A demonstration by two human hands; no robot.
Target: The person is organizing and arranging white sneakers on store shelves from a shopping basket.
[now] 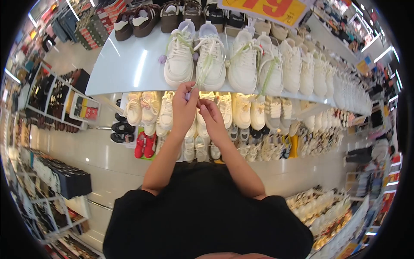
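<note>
A white sneaker [211,60] stands on the shelf edge in front of me, and a pale green ribbon [208,64] trails from its laces toward my hands. My left hand [185,105] is closed in a pinch on the ribbon's lower end, just below the sneaker's toe. A small purple piece [187,96] shows at its fingers. Close beside it, my right hand [211,115] has curled fingers; what they hold is hidden. The matching white sneaker [179,56] stands to the left, with green ribbon on its laces and a purple ball [162,59] beside it.
The pale shelf [116,71] carries more white sneakers [243,64] to the right and dark shoes [144,19] behind. A yellow price sign [269,11] hangs over the back. Lower shelves hold more shoes, including red ones [145,145]. Shoe racks [54,97] stand left.
</note>
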